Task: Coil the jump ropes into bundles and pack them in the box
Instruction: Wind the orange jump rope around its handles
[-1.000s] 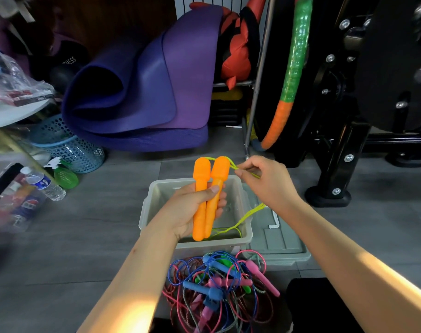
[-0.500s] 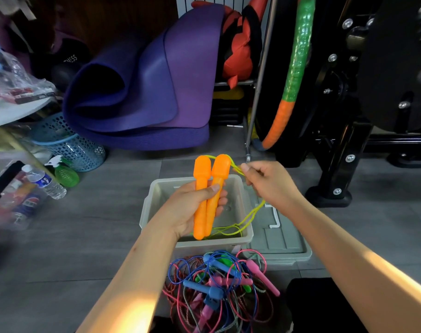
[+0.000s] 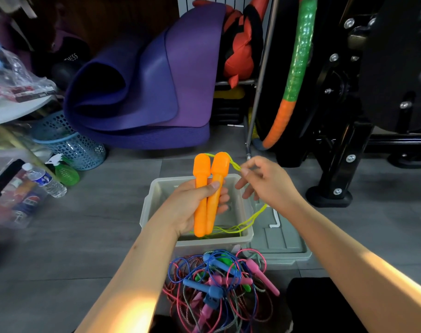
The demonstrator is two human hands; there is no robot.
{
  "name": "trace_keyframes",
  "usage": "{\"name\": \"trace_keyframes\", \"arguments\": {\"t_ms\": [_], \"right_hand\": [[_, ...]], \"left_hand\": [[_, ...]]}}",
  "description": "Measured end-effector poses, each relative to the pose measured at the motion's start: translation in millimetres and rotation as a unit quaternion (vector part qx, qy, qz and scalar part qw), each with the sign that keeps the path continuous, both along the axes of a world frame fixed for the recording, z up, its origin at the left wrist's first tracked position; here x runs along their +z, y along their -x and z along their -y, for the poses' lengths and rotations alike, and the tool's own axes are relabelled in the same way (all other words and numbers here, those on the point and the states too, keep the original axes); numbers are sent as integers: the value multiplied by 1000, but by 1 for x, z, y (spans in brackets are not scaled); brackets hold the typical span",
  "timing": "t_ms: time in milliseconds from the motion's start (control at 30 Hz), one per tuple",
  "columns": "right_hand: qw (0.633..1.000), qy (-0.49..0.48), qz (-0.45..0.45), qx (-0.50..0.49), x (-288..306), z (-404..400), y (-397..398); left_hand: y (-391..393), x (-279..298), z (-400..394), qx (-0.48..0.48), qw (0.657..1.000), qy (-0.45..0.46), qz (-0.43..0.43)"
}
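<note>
My left hand (image 3: 192, 207) grips two orange jump-rope handles (image 3: 208, 188) side by side, upright, above the open grey plastic box (image 3: 147, 210). Their yellow-green cord (image 3: 250, 222) runs from the handle tops to my right hand (image 3: 264, 181), which pinches it between thumb and forefinger just right of the handles, the other fingers spread. The slack cord hangs down into the box. A tangled pile of blue, pink and green jump ropes (image 3: 219, 282) lies on the floor just in front of the box.
The box's grey lid (image 3: 279, 241) lies flat to its right. A rolled purple mat (image 3: 142, 85) leans behind. A blue basket (image 3: 67, 143), spray bottle (image 3: 64, 170) and water bottle (image 3: 46, 180) stand left. A black machine base (image 3: 329, 188) stands right.
My right hand has moved closer to the handle tops and its lower fingers have opened out. The cord's slack has dropped lower into the box. The left hand holds still.
</note>
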State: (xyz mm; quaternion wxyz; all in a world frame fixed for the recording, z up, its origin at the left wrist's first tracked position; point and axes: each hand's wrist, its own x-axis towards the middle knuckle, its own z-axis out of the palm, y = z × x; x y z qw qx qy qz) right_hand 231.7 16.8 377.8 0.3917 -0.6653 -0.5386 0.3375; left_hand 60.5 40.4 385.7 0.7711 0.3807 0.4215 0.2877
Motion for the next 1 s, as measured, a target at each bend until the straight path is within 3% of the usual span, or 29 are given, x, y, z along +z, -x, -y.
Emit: {"name": "trace_keyframes", "arguments": {"t_ms": [100, 300, 400, 533, 733, 1000], "right_hand": [[989, 38, -146, -10, 4, -1, -3], [964, 77, -253, 10, 2, -4, -12], [978, 39, -207, -16, 0, -3, -9], [999, -36, -12, -16, -1, -3, -4], [964, -43, 243, 95, 7, 4, -1], [966, -67, 228, 102, -1, 6, 2]], "left_hand": [[0, 1, 3, -6, 1000, -9, -4], [0, 2, 4, -7, 1000, -8, -1], [0, 4, 4, 1, 1000, -4, 7], [-1, 5, 4, 12, 1000, 3, 11], [0, 4, 3, 23, 1000, 7, 17], [2, 4, -1, 30, 999, 6, 29]]}}
